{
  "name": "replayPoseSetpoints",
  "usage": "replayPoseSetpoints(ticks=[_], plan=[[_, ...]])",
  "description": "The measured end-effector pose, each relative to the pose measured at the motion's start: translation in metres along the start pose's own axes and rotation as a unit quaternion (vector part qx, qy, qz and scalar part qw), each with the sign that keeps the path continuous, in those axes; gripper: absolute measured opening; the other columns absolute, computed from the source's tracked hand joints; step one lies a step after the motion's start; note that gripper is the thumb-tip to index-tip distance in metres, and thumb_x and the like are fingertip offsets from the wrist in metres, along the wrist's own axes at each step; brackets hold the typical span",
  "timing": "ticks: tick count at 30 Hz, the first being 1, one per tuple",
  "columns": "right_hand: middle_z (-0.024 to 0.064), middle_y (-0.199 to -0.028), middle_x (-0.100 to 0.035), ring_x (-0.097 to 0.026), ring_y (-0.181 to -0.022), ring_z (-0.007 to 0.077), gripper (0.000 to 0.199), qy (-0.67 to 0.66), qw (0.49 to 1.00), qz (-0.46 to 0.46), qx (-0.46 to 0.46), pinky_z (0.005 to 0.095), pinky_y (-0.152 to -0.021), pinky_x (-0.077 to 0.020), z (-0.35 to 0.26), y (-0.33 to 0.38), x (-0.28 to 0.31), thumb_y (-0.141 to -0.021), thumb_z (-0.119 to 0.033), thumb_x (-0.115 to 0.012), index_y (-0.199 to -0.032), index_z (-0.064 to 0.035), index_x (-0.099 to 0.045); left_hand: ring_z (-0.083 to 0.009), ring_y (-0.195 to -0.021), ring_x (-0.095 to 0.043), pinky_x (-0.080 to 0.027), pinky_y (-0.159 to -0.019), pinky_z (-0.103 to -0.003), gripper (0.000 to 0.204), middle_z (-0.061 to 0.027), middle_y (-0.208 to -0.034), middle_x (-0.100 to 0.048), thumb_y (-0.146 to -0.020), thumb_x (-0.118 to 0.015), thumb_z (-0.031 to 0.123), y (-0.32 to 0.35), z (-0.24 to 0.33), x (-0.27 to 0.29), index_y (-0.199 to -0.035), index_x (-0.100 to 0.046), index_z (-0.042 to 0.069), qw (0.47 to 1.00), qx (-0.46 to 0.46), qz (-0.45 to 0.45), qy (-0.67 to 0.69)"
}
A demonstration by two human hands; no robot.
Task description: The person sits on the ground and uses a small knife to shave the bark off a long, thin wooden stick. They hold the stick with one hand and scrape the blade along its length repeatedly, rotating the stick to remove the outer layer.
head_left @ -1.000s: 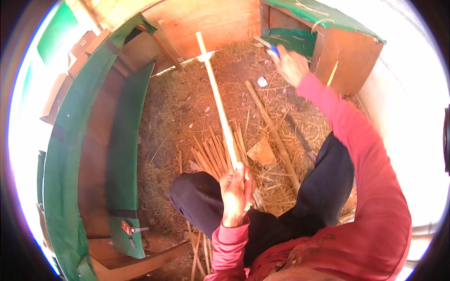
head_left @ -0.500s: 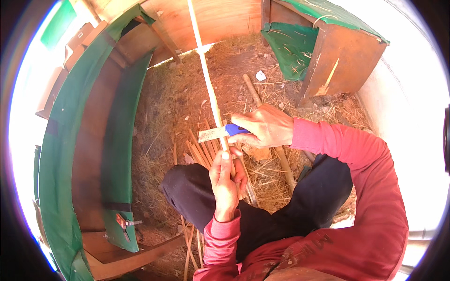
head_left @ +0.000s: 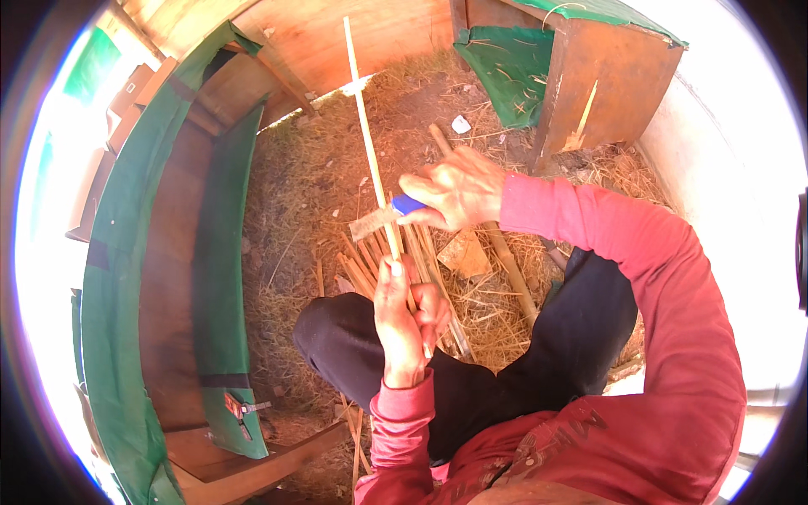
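A long, thin pale wooden strip [head_left: 365, 126] rises away from me, with its near end in my left hand [head_left: 404, 318]. That hand is closed round it, thumb laid along the top. My right hand [head_left: 459, 189] grips the blue handle [head_left: 407, 204] of a broad, flat-bladed knife [head_left: 367, 225]. Its worn blade lies across the strip, a short way beyond my left thumb. Under the strip, several split wooden strips [head_left: 427, 263] are bunched on the ground between my knees, partly hidden by my left hand.
A green-covered bench [head_left: 126, 252] runs along the left, with a small orange-and-metal tool [head_left: 238, 409] on its lower board. Back right stands a wooden stand [head_left: 610, 88] with green cloth. A round pole [head_left: 508, 265] and a wood chunk [head_left: 465, 252] lie on straw-strewn ground.
My right hand and the knife have moved farther along the strip, away from my left hand. The blade is now more tilted. My whole view has shifted slightly.
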State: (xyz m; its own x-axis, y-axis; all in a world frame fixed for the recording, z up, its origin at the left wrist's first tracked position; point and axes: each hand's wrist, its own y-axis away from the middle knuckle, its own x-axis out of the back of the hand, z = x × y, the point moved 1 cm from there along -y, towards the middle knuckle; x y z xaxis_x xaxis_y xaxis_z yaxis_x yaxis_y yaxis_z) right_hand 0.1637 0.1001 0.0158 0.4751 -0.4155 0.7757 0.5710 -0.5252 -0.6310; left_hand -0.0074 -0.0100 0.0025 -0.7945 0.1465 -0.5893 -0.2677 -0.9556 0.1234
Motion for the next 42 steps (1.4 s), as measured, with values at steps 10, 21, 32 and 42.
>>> replayPoseSetpoints(ticks=[10,21,32,42], plan=[[0.0147,-0.064,-0.063,-0.062,-0.058,0.0358,0.048,0.135,0.886,0.088,-0.435,0.0447,-0.054,-0.0492,0.144,0.021,0.046,-0.098,-0.051,-0.044,-0.094,-0.0074,-0.062,-0.0085,-0.031,-0.028,-0.025,-0.030,-0.023,0.020,0.0010,-0.048,-0.037,-0.103,-0.045,0.026,0.027,-0.021,0.033,-0.100,-0.049,0.007,0.999,-0.022,-0.014,0.021],[0.0163,-0.065,-0.054,-0.056,-0.056,0.0379,0.032,-0.136,0.983,-0.033,-0.121,0.0421,-0.049,-0.0397,0.000,0.018,0.044,-0.087,-0.030,-0.070,-0.085,-0.0034,-0.051,-0.0042,-0.037,-0.030,-0.026,-0.034,-0.021,0.015,0.0023,-0.052,-0.040,-0.102,-0.049,0.016,0.021,-0.028,0.016,-0.107,-0.051,0.002,0.986,-0.142,-0.001,-0.090],[0.0137,-0.058,-0.049,-0.055,-0.052,0.0355,0.037,-0.193,0.966,-0.069,-0.156,0.0432,-0.049,-0.0384,-0.039,0.048,0.037,-0.089,-0.039,-0.067,-0.087,-0.0041,-0.052,-0.0043,-0.034,-0.024,-0.025,-0.032,-0.021,0.019,0.0034,-0.052,-0.033,-0.104,-0.044,0.018,0.027,-0.040,0.020,-0.108,-0.050,0.000,0.996,-0.076,-0.045,-0.008],[0.0148,-0.057,-0.051,-0.055,-0.049,0.0353,0.040,-0.113,0.985,-0.066,-0.111,0.0444,-0.045,-0.0403,-0.031,0.048,0.021,-0.086,-0.042,-0.069,-0.084,-0.0040,-0.057,-0.0032,-0.035,-0.024,-0.021,-0.033,-0.022,0.025,0.0041,-0.050,-0.032,-0.103,-0.046,0.018,0.032,-0.040,0.026,-0.109,-0.055,-0.004,0.998,-0.047,-0.049,-0.018]])
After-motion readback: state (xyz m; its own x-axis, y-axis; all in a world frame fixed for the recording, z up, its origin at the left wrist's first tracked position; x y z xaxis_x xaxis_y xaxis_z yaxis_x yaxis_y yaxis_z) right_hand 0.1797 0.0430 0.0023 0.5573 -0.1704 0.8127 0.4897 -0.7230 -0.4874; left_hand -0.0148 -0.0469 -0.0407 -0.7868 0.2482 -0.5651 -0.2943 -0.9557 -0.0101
